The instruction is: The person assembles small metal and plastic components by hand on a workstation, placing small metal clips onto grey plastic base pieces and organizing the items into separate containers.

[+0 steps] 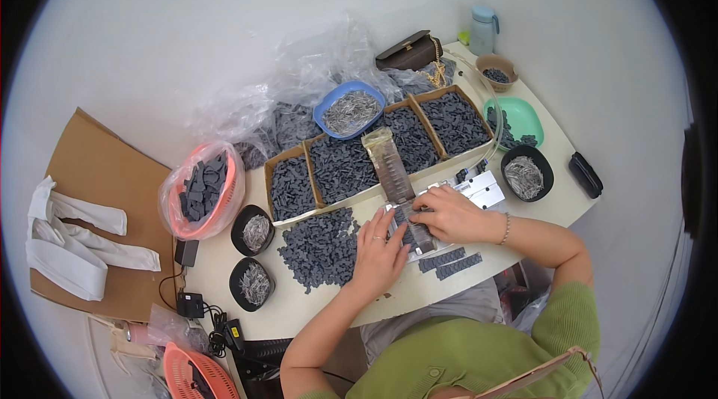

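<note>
My left hand (380,253) lies flat on the table with fingers spread, its fingertips on a row of small dark grey plastic parts (413,233) set on a metal jig (479,191). My right hand (447,213) rests on the same row from the right, fingers curled over the parts. A long brownish strip (389,166) runs from the jig up over the boxes. A loose heap of dark grey parts (320,247) lies just left of my left hand. Two finished rows of joined parts (449,262) lie below my right wrist.
Several cardboard boxes of dark parts (340,167) stand behind the jig. A blue bowl (348,109) and black bowls (527,173) (253,229) (253,284) hold small metal pins. An orange basket (200,191), a green bowl (517,122), a brown bag (410,52) and a bottle (483,29) surround them.
</note>
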`<state>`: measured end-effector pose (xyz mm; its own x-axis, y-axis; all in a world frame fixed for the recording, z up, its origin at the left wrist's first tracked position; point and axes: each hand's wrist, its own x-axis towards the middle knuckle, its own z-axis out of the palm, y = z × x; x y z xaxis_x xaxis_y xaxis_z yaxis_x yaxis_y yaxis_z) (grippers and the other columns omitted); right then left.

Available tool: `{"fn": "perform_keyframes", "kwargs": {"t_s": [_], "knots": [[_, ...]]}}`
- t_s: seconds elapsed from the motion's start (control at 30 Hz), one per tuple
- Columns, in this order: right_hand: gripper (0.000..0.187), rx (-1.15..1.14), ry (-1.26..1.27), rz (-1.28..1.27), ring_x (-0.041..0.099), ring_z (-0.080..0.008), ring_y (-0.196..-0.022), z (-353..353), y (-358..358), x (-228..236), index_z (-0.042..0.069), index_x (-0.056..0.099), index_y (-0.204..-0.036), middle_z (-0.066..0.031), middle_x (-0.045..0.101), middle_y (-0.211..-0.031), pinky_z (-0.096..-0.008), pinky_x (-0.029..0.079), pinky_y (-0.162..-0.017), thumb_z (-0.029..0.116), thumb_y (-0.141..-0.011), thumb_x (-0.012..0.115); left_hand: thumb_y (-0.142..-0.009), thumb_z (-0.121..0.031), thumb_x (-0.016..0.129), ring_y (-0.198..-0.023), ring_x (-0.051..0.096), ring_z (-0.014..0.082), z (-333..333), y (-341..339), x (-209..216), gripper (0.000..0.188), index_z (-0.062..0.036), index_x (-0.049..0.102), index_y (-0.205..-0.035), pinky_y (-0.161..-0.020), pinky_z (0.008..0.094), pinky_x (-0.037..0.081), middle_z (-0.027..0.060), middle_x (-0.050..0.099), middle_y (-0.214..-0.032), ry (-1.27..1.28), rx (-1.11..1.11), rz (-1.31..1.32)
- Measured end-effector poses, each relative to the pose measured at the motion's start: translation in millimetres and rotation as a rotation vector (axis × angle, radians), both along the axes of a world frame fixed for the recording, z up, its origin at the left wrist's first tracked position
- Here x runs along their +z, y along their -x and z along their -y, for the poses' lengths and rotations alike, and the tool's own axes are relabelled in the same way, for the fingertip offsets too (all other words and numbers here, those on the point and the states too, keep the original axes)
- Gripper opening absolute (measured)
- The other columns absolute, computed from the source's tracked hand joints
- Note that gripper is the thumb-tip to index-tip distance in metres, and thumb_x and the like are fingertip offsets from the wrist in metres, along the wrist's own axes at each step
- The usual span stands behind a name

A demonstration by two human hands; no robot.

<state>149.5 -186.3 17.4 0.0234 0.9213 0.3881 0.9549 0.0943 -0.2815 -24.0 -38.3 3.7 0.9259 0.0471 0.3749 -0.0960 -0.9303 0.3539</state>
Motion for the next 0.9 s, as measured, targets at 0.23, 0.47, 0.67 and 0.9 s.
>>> {"fn": "perform_keyframes", "kwargs": {"t_s": [0.23, 0.47, 0.67, 0.9], "knots": [[0.028, -0.020, -0.017, -0.014, 0.054, -0.0229, -0.097, -3, -3, -1, 0.007, 0.069, -0.100, -0.0054, 0.059, -0.102, -0.0357, 0.041, -0.081, 0.006, -0.073, 0.063, -0.083, -0.017, 0.064, -0.131, 0.033, 0.0417, -2, -12, -4, 0.044, -0.0003, 0.056, -0.123, -0.105, 0.0519, 0.028, 0.0230, 0.038, -0.139, -0.019, 0.003, -0.022], [0.020, -0.020, -0.029, -0.008, 0.054, -0.0218, -0.092, -1, -1, 0, 0.008, 0.069, -0.095, -0.0034, 0.060, -0.095, -0.0349, 0.041, -0.079, 0.014, -0.076, 0.068, -0.083, -0.014, 0.065, -0.131, 0.035, 0.0403, 1, -11, -1, 0.040, -0.0021, 0.058, -0.120, -0.104, 0.0510, 0.028, 0.0201, 0.041, -0.138, 0.023, 0.078, 0.026], [0.013, -0.040, 0.032, -0.007, 0.055, -0.0214, -0.086, -10, -2, -1, 0.010, 0.066, -0.087, -0.0024, 0.058, -0.087, -0.0349, 0.040, -0.077, 0.016, -0.077, 0.069, -0.080, -0.010, 0.067, -0.128, 0.039, 0.0382, -7, -5, -5, 0.030, -0.0056, 0.064, -0.110, -0.104, 0.0498, 0.029, 0.0167, 0.047, -0.131, 0.115, 0.095, 0.099], [0.010, -0.056, 0.043, 0.025, 0.056, -0.0216, -0.083, -18, -2, 3, 0.010, 0.065, -0.087, -0.0029, 0.058, -0.083, -0.0345, 0.041, -0.075, 0.014, -0.077, 0.067, -0.079, -0.008, 0.067, -0.126, 0.041, 0.0388, -6, -2, -8, 0.033, -0.0058, 0.064, -0.112, -0.103, 0.0489, 0.031, 0.0165, 0.048, -0.129, 0.115, 0.037, 0.099]]}}
